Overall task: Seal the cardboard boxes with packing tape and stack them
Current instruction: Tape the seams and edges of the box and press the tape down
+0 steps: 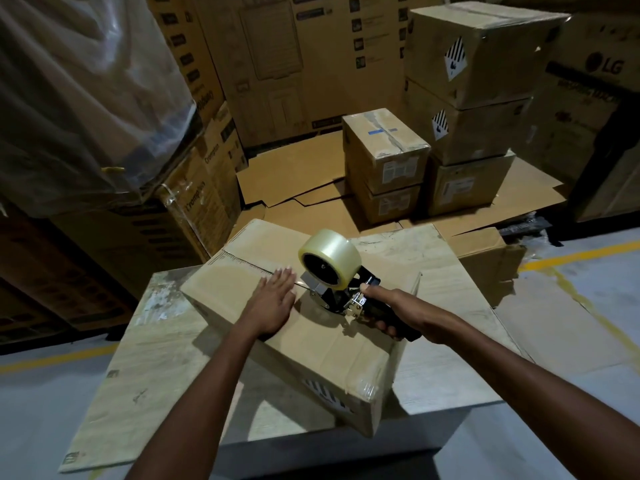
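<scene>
Over on the left a plastic-wrapped stack [69, 98] is leaning above some printed cartons [204, 188], and in front of them the counter [152, 358] is carrying the cardboard box [311, 355] that the person is sealing. The box is sitting at an angle on the counter, one corner pointing toward the person. The left hand [273, 303] is pressing flat on the box's top, its fingers [282, 277] lying straight and close together, their tips touching the centre seam where the flaps are meeting. Just to the right of those fingertips the tape dispenser [343, 296] is resting on the same seam, its clear tape roll [329, 254] standing upright above the blade end. A glossy strip of tape is running from the dispenser back to the near edge of the box. The right hand [388, 306] is gripping the dispenser's black handle, fingers [384, 327] curling under it and the thumb lying on top. Beyond, flattened cardboard [294, 174] is covering the floor; on it a stack of two small boxes [384, 161] is standing just beside a taller stack of three [474, 98], and further right an LG carton [602, 67] is sitting in shadow.
</scene>
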Available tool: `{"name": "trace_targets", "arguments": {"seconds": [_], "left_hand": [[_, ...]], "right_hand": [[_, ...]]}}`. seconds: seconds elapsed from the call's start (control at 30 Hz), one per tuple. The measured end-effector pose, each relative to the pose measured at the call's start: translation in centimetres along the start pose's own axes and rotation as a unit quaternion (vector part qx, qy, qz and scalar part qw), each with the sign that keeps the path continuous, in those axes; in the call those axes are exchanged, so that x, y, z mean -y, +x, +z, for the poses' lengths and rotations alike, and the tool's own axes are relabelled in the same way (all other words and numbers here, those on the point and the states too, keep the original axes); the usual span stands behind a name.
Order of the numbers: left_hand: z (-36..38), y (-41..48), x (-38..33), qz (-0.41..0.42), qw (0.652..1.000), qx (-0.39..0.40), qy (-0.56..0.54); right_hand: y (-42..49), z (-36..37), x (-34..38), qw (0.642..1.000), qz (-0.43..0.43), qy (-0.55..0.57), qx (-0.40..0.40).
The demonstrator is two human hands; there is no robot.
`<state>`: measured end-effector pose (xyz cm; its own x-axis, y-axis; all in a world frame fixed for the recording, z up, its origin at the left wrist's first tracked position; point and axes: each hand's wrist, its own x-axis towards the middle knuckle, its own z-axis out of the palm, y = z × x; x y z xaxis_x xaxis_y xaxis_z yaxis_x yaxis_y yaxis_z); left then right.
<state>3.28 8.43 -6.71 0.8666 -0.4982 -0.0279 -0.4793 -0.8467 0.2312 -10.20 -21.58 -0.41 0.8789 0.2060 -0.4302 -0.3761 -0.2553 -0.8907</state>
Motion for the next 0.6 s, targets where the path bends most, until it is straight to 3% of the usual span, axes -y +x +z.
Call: {"name": "trace_targets", "arguments": {"seconds": [0.27,0.6], "left_hand": [[0.2,-0.3,0.2,-0.018,0.998,-0.032,-0.053],[-1.8,3.2,6.1,-0.020,0.999,-0.026,-0.033]], "right_hand": [[1.5,0.1,-0.1,1.000,-0.008,0.005,-0.006],[7.0,2.4,3.4,1.000,-0.006,0.002,-0.013]]}}
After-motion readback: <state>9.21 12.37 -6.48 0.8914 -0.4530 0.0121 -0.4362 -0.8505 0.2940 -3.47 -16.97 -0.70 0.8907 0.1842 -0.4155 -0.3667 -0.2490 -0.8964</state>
